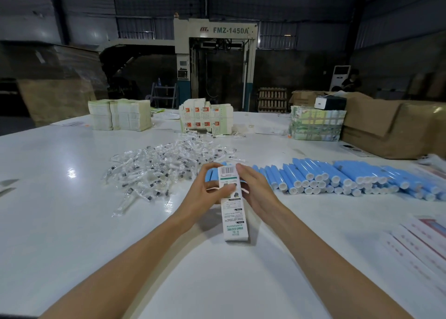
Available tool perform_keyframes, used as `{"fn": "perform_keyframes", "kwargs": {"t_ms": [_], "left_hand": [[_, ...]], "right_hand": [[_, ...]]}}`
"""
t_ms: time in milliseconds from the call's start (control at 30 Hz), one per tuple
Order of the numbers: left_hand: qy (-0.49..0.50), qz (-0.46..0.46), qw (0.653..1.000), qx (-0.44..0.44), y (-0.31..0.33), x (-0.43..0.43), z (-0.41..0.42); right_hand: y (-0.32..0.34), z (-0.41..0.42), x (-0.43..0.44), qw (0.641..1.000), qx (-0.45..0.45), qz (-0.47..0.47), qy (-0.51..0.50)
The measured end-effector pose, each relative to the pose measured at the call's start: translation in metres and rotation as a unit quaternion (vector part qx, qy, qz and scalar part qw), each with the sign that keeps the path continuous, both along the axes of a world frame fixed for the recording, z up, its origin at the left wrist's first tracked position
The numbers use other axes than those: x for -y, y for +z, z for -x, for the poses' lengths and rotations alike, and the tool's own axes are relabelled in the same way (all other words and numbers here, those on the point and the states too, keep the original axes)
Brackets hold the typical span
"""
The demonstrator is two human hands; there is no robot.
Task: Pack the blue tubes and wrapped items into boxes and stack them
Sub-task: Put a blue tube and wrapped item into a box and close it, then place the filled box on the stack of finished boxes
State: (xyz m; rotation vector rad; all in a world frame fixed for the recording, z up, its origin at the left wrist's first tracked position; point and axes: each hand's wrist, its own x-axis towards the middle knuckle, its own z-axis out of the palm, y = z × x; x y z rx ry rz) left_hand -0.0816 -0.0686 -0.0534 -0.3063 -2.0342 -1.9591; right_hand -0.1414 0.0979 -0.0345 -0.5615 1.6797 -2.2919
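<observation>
Two hands hold one white box [233, 212] over the table [72, 222]. My left hand [205, 194] and right hand [257, 190] curl round its far end. I think I am closing it. Next I stack it. The blue tubes [337, 178] lie just behind.

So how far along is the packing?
Early, seemingly. Done: no stack of packed boxes that I can pick out. In hand: one long white printed carton, held by the left grip and right grip. Left: a large heap of clear-wrapped items and rows of blue plastic tubes with white caps, loose on the white table.
</observation>
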Motion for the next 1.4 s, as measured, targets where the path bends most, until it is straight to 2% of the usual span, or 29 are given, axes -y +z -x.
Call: {"fn": "perform_keyframes", "kwargs": {"t_ms": [100,267,567,700,767,867,1000,1067,1133,1167,1267,1333,1400], "left_hand": [[0.008,0.001,0.999,-0.039,0.006,0.004,-0.002],[0.025,0.080,0.992,-0.100,0.013,0.008,-0.005],[0.005,0.147,0.978,-0.149,0.006,0.003,-0.003],[0.019,0.181,0.970,-0.159,0.008,0.004,-0.004],[0.056,0.199,0.963,-0.173,0.008,0.006,-0.003],[0.065,0.170,0.969,-0.165,0.006,0.005,-0.001],[0.003,0.158,0.979,-0.130,-0.003,-0.012,0.003],[-0.029,0.180,0.978,-0.104,-0.009,-0.017,0.002],[-0.043,0.248,0.964,-0.088,-0.017,-0.015,-0.001],[-0.042,0.299,0.949,-0.093,-0.020,-0.013,-0.001],[-0.035,0.392,0.911,-0.122,-0.021,-0.008,-0.001],[-0.033,0.410,0.902,-0.131,-0.021,-0.005,0.000],[-0.027,0.421,0.896,-0.139,-0.021,-0.002,0.002]], "right_hand": [[-0.003,-0.003,0.002,0.997,0.056,0.017,0.059],[-0.008,-0.014,0.005,0.994,-0.011,0.021,0.107],[-0.005,-0.034,-0.017,0.992,-0.022,0.018,0.120],[-0.016,-0.048,-0.021,0.990,-0.036,-0.031,0.134],[-0.015,-0.054,-0.020,0.991,-0.033,-0.064,0.111],[-0.010,-0.062,-0.029,0.992,-0.027,-0.103,0.074],[-0.006,-0.075,-0.062,0.989,-0.004,-0.139,0.055],[0.001,-0.081,-0.086,0.979,-0.049,-0.195,-0.027],[0.008,-0.085,-0.118,0.940,-0.111,-0.292,-0.136],[0.010,-0.088,-0.136,0.904,-0.144,-0.361,-0.181],[0.009,-0.100,-0.187,0.743,-0.189,-0.575,-0.286],[0.003,-0.111,-0.208,0.644,-0.186,-0.665,-0.328],[-0.005,-0.120,-0.221,0.572,-0.187,-0.720,-0.345]]}}
